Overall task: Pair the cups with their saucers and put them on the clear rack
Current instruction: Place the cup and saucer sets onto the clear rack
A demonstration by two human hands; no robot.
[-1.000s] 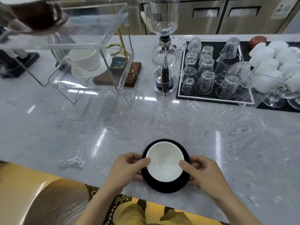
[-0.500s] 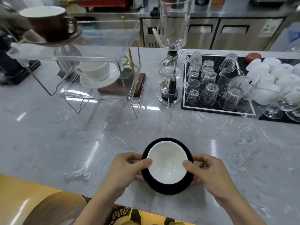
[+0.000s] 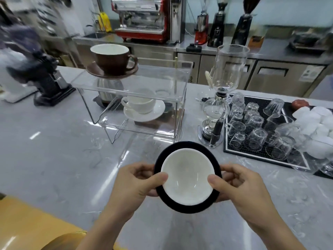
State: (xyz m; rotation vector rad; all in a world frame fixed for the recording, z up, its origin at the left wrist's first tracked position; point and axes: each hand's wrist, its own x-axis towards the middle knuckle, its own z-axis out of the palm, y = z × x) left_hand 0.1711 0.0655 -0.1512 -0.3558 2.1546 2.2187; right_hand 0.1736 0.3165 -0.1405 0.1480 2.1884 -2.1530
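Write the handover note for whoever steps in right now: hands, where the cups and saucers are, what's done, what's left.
Left hand and right hand: both grip the black saucer by its rim, thumbs on the edge of the white-lined cup that sits in it. The set is over the marble counter, in front of the clear rack.

Done: brown cup on its brown saucer on the rack's top shelf; white cup on its white saucer on the lower shelf.

Left: place the black set on the rack. The right part of the top shelf looks free.
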